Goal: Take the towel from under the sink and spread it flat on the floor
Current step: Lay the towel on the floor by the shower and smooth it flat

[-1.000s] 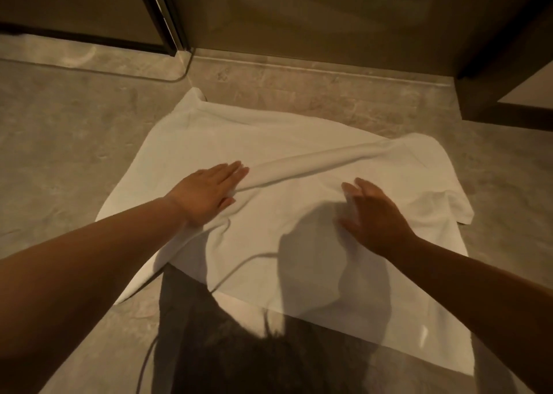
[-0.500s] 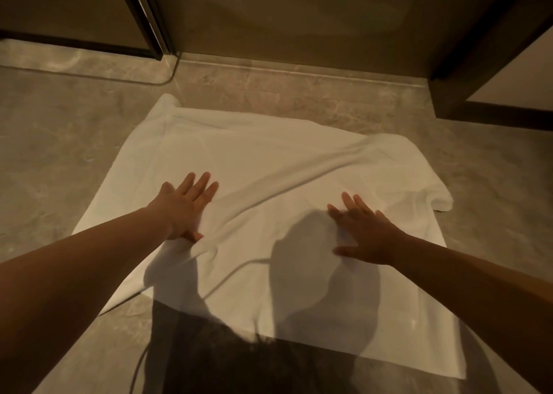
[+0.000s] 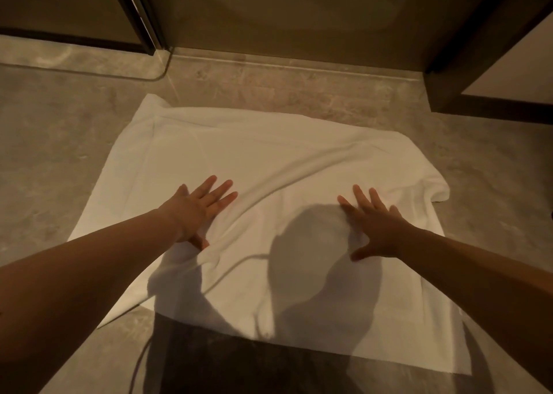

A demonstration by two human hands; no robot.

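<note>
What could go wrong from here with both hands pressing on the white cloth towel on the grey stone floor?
1. On the white cloth towel, the raised crease between the left hand and right hand may just shift sideways instead of flattening.
2. Its far right corner looks bunched, beyond both palms, and could be left folded.
3. The glossy grey stone floor may let it slide.

The towel (image 3: 269, 160) in front of me is white terry cloth, matt, with a fine nubby pile and soft creases. I see the floor (image 3: 54, 142) as mottled grey-brown stone or tile, smooth with a faint sheen. The wall panel (image 3: 284, 13) looks smooth and matt; the frame strip (image 3: 131, 7) is dark, with a glossy edge.
</note>
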